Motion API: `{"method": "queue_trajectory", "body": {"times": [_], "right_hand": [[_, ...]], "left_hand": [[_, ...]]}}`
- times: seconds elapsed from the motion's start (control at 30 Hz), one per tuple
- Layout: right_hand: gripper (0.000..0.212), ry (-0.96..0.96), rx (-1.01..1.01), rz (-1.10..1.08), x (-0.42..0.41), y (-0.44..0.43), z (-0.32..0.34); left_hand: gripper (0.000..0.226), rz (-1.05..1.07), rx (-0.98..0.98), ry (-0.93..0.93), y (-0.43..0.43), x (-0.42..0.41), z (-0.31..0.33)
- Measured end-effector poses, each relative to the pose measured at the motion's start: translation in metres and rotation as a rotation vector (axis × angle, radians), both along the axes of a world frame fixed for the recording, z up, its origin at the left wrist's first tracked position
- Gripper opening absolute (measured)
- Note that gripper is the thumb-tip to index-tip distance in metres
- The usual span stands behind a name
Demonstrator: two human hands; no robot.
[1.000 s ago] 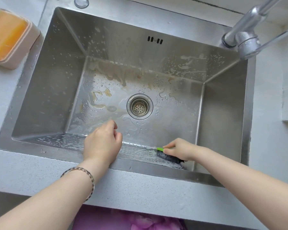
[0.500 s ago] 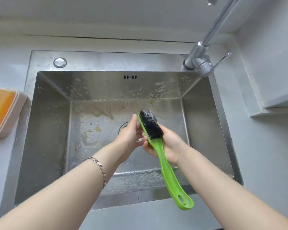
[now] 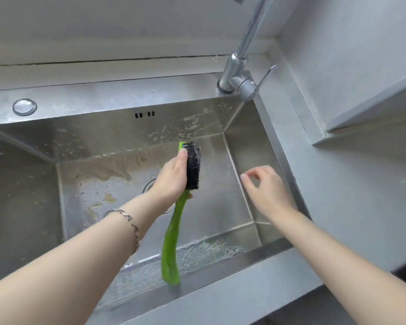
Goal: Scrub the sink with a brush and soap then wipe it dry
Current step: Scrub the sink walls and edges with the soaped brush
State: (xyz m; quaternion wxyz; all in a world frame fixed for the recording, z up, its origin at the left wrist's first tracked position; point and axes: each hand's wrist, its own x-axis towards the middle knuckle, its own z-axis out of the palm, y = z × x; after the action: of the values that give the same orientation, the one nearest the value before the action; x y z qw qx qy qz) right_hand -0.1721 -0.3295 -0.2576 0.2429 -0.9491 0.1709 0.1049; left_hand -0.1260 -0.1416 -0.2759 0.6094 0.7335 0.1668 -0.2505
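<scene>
Sink (image 3: 103, 95), stainless steel, fills the view, and the green brush (image 3: 174, 231) is up in the air over the middle of the basin. The left hand (image 3: 171, 177) has it, fingers wrapped round the head, black bristles facing right, the long handle hanging down towards the near wall. The right hand (image 3: 267, 191) hovers beside the right wall holding nothing, fingers loosely curled; thumb and forefinger look close to touching, though blur makes that hard to call. Soapy streaks (image 3: 197, 252) coat the near wall, and brownish residue (image 3: 103, 200) lies on the floor left of the drain (image 3: 148, 186). The faucet (image 3: 238, 76) stands at the rim's back right corner.
</scene>
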Motion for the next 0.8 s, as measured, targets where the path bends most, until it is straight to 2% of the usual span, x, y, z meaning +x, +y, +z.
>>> {"method": "queue_trajectory", "body": {"times": [0.07, 0.1, 0.13, 0.23, 0.37, 0.5, 0.67, 0.8], "right_hand": [[0.032, -0.171, -0.424, 0.140, -0.001, -0.050, -0.010], [0.040, -0.195, -0.532, 0.199, -0.001, -0.069, -0.015], [0.047, -0.141, -0.571, 0.254, -0.001, -0.084, -0.019], [0.067, 0.113, -0.537, 0.348, -0.001, -0.106, -0.028], [0.076, -0.008, -0.423, 0.289, 0.000, -0.113, -0.043], [0.072, -0.062, -0.405, 0.275, -0.001, -0.117, -0.049], [0.067, -0.110, -0.412, 0.288, -0.001, -0.119, -0.053], [0.065, -0.134, -0.415, 0.293, 0.000, -0.119, -0.056]], "left_hand": [[0.030, -0.202, 0.122, -0.063, -0.003, 0.003, -0.012], [0.026, -0.317, 0.191, -0.063, -0.005, 0.000, -0.017], [0.025, -0.409, 0.233, -0.040, -0.012, -0.005, -0.026], [0.034, -0.728, 0.247, -0.026, -0.033, -0.029, -0.042], [0.042, -1.024, 0.282, -0.039, -0.056, -0.056, -0.072], [0.043, -1.251, 0.344, 0.006, -0.069, -0.074, -0.088], [0.046, -1.269, 0.098, -0.184, -0.085, -0.082, -0.066], [0.047, -1.326, 0.253, -0.037, -0.069, -0.079, -0.090]]}}
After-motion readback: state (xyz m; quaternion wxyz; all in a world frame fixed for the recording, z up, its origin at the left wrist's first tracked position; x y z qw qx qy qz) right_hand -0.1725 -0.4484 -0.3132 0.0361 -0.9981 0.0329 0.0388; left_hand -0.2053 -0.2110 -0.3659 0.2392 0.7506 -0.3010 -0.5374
